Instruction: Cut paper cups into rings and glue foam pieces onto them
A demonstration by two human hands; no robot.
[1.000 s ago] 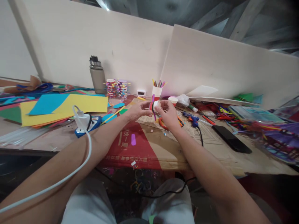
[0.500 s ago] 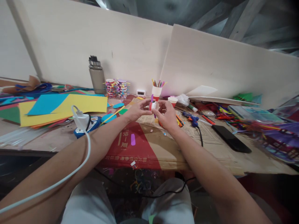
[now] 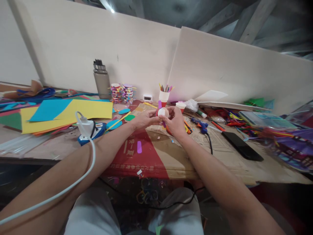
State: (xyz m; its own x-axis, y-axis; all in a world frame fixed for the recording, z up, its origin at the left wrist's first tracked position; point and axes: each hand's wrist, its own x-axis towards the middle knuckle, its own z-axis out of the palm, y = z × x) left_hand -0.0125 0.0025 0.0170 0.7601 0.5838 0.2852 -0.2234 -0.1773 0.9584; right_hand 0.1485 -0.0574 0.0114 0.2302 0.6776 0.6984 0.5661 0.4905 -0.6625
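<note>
Between both hands, above the cardboard, is a small round paper craft piece (image 3: pixel 162 112) with a white face and a red rim. A purple strip (image 3: pixel 159 104) sticks out above it, and more purple shows below. My left hand (image 3: pixel 148 118) grips the piece from the left, fingers closed on its edge. From the right, my right hand (image 3: pixel 174 120) pinches it, thumb across the front; the fingers behind are partly hidden. Behind the hands stands a paper cup (image 3: pixel 164 96) full of sticks or pens, and a second paper cup (image 3: pixel 180 106) is just right of it.
Stacks of finished-looking discs (image 3: pixel 116 93) stand near a grey bottle (image 3: pixel 101 80). Coloured sheets (image 3: pixel 90 109) and a blue power strip (image 3: pixel 99 129) with a white cable over my left forearm lie left. A glue gun (image 3: pixel 202 125) and black phone (image 3: pixel 242 146) lie right.
The round piece has been turned so that its white face now shows more toward me. Both hands stay in nearly the same place, still holding it.
</note>
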